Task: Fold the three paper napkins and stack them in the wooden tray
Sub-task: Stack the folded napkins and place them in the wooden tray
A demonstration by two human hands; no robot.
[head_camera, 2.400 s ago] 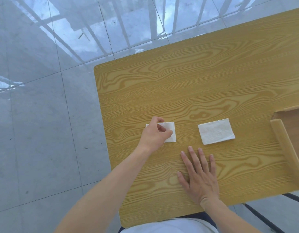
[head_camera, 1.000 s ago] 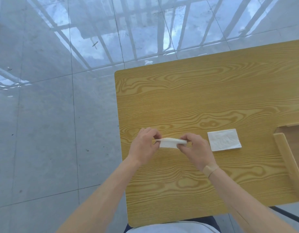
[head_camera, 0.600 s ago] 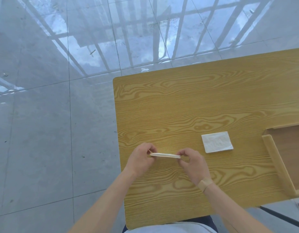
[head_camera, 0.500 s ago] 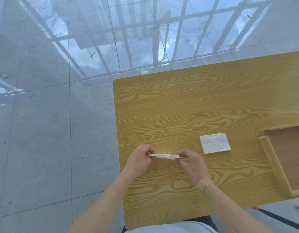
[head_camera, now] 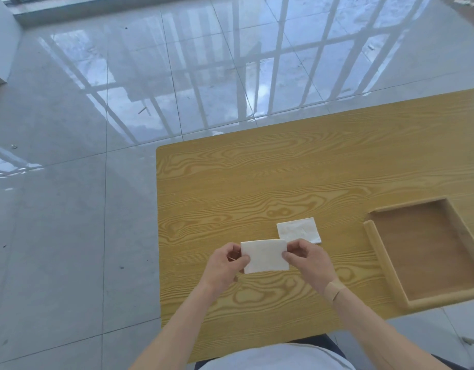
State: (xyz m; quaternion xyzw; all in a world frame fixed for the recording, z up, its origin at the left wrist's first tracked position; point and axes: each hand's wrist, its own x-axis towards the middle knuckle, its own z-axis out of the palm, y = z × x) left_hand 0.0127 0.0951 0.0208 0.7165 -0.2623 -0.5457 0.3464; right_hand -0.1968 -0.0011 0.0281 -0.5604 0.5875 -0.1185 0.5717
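A white paper napkin (head_camera: 265, 256) is held above the table, its flat face turned up toward me. My left hand (head_camera: 225, 265) pinches its left edge and my right hand (head_camera: 306, 259) pinches its right edge. A second white folded napkin (head_camera: 298, 229) lies flat on the table just beyond my right hand. The wooden tray (head_camera: 374, 249) sits at the right with nothing visible inside it. No third napkin is in view.
The wooden table (head_camera: 257, 182) ends in a left edge near my left hand and a near edge by my body. Glossy grey floor tiles (head_camera: 70, 209) lie to the left and beyond. A tan plaster wraps my right wrist (head_camera: 334, 288).
The napkin, held edge-on between both hands half a second ago, now shows its flat face. The view has shifted so the whole tray is visible.
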